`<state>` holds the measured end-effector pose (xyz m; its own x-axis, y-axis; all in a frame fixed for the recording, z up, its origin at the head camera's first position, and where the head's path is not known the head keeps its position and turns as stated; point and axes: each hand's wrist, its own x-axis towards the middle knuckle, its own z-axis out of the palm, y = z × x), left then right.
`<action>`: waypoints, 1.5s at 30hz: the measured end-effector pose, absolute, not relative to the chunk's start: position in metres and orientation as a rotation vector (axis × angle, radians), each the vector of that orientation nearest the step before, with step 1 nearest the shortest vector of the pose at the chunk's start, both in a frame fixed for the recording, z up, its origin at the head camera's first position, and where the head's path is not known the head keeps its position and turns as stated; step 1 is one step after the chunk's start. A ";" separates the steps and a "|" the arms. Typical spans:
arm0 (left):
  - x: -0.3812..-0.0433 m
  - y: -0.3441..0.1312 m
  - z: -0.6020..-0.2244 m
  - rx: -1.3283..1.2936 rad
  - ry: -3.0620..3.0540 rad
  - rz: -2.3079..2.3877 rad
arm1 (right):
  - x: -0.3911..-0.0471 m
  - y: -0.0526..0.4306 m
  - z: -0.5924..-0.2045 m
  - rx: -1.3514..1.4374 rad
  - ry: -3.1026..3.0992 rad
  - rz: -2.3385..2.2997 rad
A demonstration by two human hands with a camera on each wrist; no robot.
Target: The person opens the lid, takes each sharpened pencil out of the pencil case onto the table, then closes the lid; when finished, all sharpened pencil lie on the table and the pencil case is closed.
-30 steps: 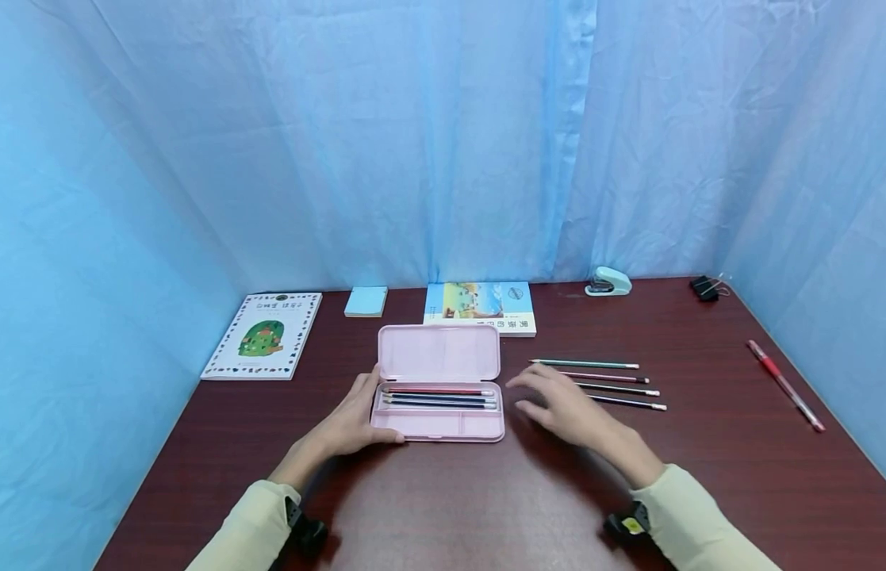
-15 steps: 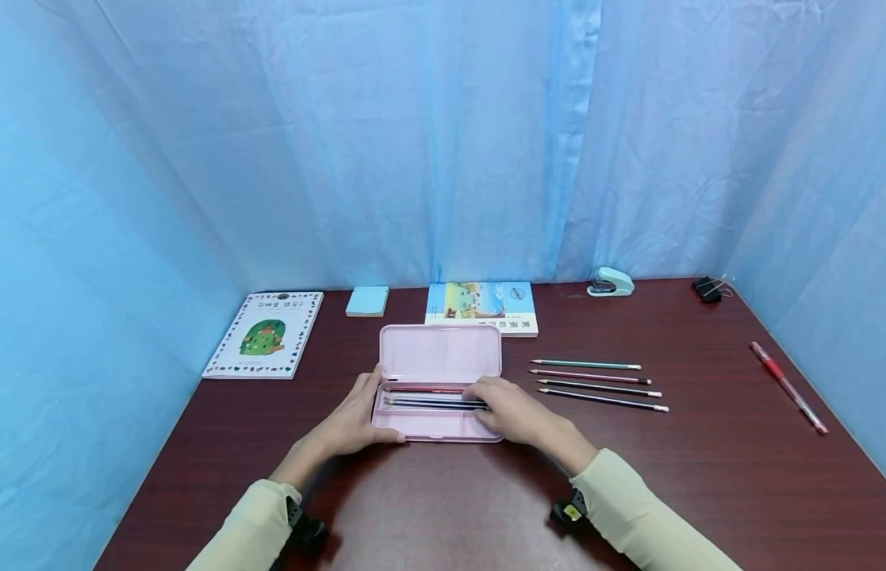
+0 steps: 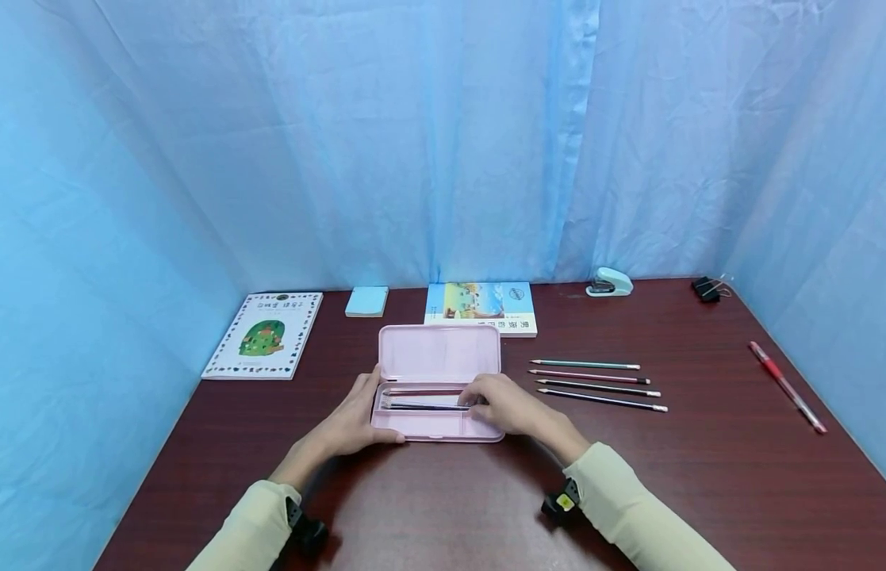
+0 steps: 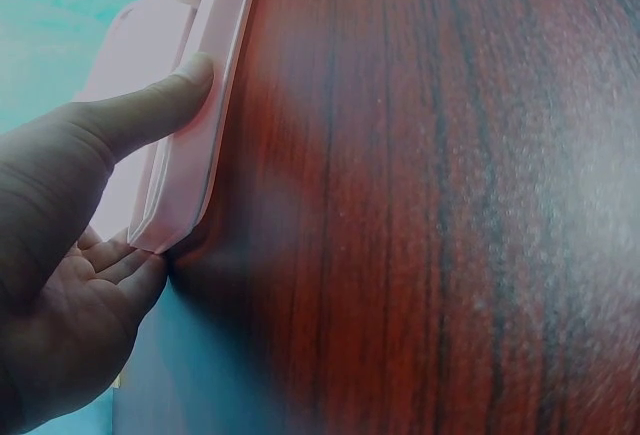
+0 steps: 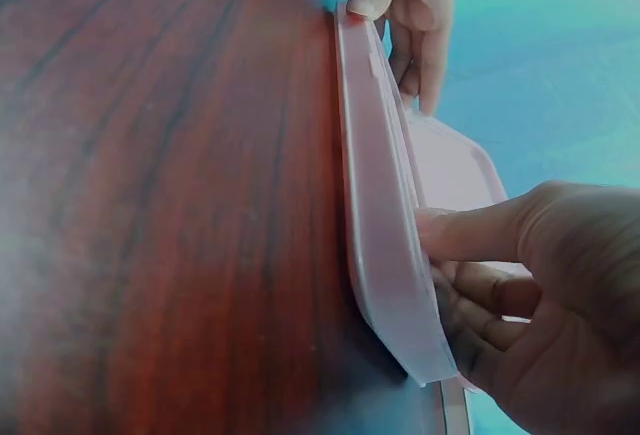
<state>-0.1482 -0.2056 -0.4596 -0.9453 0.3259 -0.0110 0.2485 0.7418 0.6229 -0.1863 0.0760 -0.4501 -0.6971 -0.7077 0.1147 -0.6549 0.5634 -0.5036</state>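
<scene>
A pink pencil case (image 3: pixel 439 353) lies open on the table, its lid tipped back. My left hand (image 3: pixel 353 416) grips its left end; in the left wrist view the thumb (image 4: pixel 165 105) presses the front wall and the fingers lie round the corner. Inside the back compartment are a red pencil (image 3: pixel 421 391) and dark pencils (image 3: pixel 428 407). My right hand (image 3: pixel 510 404) reaches into the right end of the case, its curled fingers pinching the eraser end of a dark pencil. Those pencil ends are hidden under the fingers; the right wrist view shows the thumb (image 5: pixel 470 235) at the rim.
Several pencils (image 3: pixel 592 388) lie side by side right of the case. A red pen (image 3: pixel 785 386) is farther right. Along the back stand a white book (image 3: pixel 264 337), blue sticky notes (image 3: pixel 366 301), another book (image 3: pixel 478 305), a stapler (image 3: pixel 609 281) and a black binder clip (image 3: pixel 705 289).
My right hand has moved left from beside the case into its right end and onto the pencils. A dark pencil inside has shifted slightly toward the front. The left hand stays put.
</scene>
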 end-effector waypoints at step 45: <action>-0.146 -0.205 -0.458 0.422 2.814 0.960 | -0.132 0.292 -0.462 -0.579 3.112 -0.831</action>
<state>-0.1461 -0.2047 -0.4581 -0.9511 0.3062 -0.0400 0.2179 0.7572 0.6158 -0.1323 0.2923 -0.4615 -0.9291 -0.3018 0.2137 -0.3682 0.8091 -0.4580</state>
